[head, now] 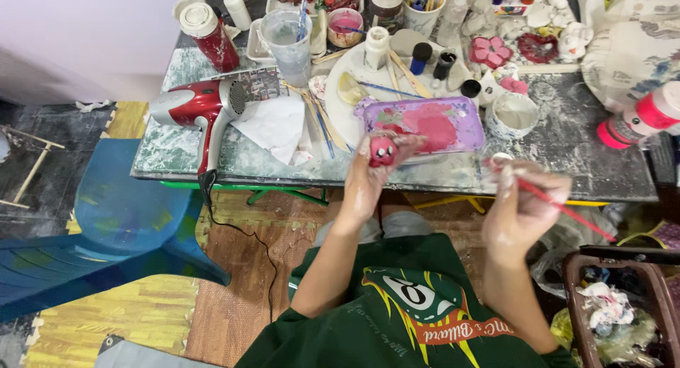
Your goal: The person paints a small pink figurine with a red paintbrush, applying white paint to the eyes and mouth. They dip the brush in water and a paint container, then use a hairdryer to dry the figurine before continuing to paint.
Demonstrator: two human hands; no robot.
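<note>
Surface: paint-smeared table (567,148), wood-pattern floor.
Counts: one hair dryer (202,109), one purple tray (425,123).
Left hand (379,166): grips red figurine (382,152).
Right hand (524,205): pinches what looks like a red brush (567,212).

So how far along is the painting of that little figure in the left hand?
The small figure in the left hand already looks coated red, with two pale eye spots. The right hand holds a red-handled brush away from it. The purple palette tray holds pink paint. Whether its underside is painted cannot be told; several pale pieces on the table look unpainted.
</note>
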